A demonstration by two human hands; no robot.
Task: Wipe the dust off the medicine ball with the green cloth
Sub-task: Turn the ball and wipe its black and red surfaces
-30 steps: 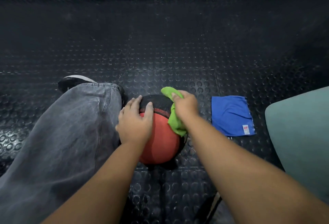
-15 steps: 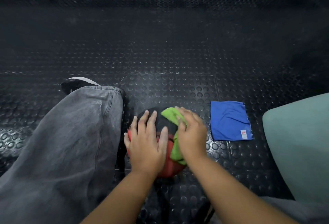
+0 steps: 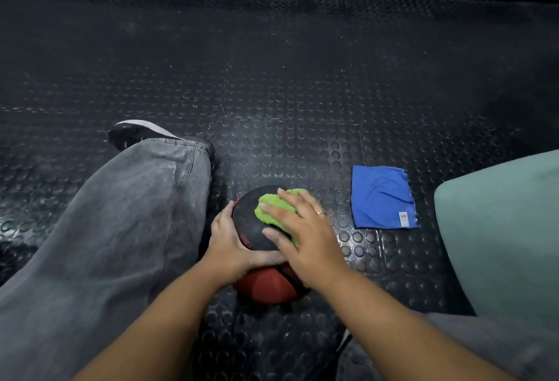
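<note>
Floor (image 3: 272, 78): black rubber with raised round studs, filling most of the head view; a dark strip runs along its far edge.
Trouser leg (image 3: 121, 229): grey denim, stretched out from the lower left toward the middle, just left of the ball.
Pale green object (image 3: 508, 235): smooth and rounded, cut off by the right edge; what it is cannot be told.
Medicine ball (image 3: 251, 223): on the floor between the leg and the blue cloth, low in the middle of the view. Its upper part is black and its near lower part red, and both hands are on it.
Blue cloth (image 3: 381, 196): flat on the floor to the right of the ball and apart from it, with a small red tag at its near right corner.
Right hand (image 3: 305, 238): palm down on top of the ball, fingers straight and spread, pressing the green cloth onto the black part.
Left hand (image 3: 230, 244): cups the ball's left side, fingers curled round it and thumb lying across the near face.
Green cloth (image 3: 272, 206): bunched on the ball's top under the right fingers, its fuzzy edge showing past them.
Shoe (image 3: 133, 131): dark with a light sole, at the end of the trouser leg.
Ring (image 3: 320, 213): a thin band on one finger of the right hand.
</note>
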